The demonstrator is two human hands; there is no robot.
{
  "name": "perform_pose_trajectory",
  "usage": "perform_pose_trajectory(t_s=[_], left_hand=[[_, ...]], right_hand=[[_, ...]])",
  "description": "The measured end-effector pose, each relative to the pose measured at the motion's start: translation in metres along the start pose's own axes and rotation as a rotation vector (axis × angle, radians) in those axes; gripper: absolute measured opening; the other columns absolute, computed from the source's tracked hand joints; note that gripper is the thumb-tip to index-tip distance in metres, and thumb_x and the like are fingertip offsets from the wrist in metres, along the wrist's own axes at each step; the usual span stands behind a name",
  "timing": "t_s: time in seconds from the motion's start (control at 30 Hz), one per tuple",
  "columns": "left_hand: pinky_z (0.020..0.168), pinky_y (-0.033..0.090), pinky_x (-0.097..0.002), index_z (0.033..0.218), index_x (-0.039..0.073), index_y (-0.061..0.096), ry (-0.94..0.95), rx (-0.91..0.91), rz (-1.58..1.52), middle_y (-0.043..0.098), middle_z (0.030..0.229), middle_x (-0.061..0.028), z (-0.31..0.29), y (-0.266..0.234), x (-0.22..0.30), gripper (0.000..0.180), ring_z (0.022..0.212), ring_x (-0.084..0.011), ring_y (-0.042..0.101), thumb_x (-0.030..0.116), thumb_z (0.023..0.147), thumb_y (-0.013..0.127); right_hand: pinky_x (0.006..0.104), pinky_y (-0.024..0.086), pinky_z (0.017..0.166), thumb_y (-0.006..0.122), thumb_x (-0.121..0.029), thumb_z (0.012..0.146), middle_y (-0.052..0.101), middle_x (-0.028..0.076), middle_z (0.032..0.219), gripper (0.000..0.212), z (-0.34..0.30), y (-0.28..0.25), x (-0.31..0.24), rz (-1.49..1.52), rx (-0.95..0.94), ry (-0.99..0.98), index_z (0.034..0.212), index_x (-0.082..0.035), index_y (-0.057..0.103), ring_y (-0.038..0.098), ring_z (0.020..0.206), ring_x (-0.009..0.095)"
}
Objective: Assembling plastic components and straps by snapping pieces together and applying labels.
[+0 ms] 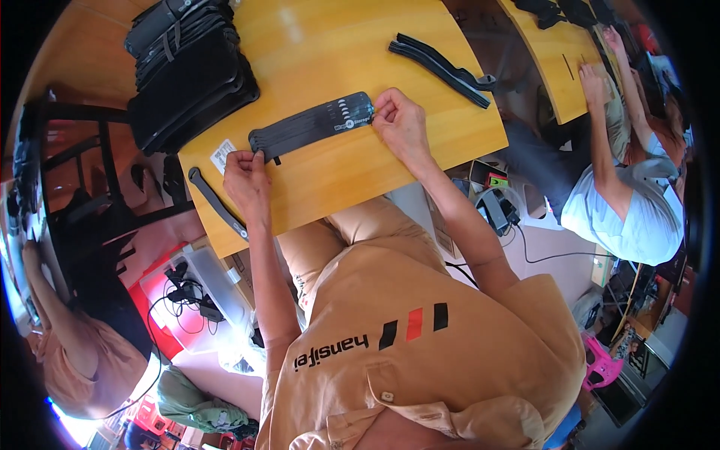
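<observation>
A flat stack of black straps (307,124) with white printing lies slantwise across the yellow table, its layers slightly fanned. My left hand (247,180) pinches its rounded left end between thumb and fingertips. At the other end, the fingers of my right hand (401,124) are pressed together on the stack's right edge. A small black tab (277,160) pokes out beneath the stack, near my left thumb. Just behind my left fingers is a white printed label (223,155), partly covered by the hand. One loose black strap (214,199) rests by the table's left edge.
Tall piles of black straps (191,90) stand on the table (337,45) at the far left. More long black strips (442,69) lie at the right. Co-workers sit on both sides, one at another yellow table (551,64). Cables and a clear bin (214,285) are below left.
</observation>
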State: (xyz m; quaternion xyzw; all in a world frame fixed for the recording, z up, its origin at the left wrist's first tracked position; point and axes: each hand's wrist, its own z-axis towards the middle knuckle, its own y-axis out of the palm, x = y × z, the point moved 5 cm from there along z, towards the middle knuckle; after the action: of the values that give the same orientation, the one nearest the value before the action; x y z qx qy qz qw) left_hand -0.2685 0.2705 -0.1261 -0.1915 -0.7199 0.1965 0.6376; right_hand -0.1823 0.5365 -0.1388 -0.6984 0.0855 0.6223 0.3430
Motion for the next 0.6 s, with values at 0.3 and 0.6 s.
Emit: perform_pose_trajectory(t_s=[0.3,0.6], left_hand=[[0.045,0.042,-0.0275,0.089,-0.001,0.051,-0.023,-0.083,-0.089,0.057,0.062,-0.0091,0.006,-0.006,-0.007,0.016,0.046,-0.0145,0.054,0.007,0.08,0.062],[0.087,0.043,-0.0387,0.119,-0.003,0.046,0.482,0.166,0.212,0.058,0.104,-0.021,-0.018,-0.006,0.03,0.04,0.099,-0.0324,0.056,0.015,0.085,0.057]], right_hand=[[0.0225,0.04,0.039,0.052,0.01,0.07,0.052,0.002,0.059,0.014,0.002,-0.011,0.002,-0.057,-0.018,-0.036,0.079,0.0,0.056,0.051,0.046,0.008],[0.0312,0.047,0.063,0.059,0.002,0.075,0.06,0.012,0.082,0.012,-0.017,-0.022,-0.038,-0.338,0.082,-0.362,0.087,0.0,0.057,0.06,0.071,0.025]])
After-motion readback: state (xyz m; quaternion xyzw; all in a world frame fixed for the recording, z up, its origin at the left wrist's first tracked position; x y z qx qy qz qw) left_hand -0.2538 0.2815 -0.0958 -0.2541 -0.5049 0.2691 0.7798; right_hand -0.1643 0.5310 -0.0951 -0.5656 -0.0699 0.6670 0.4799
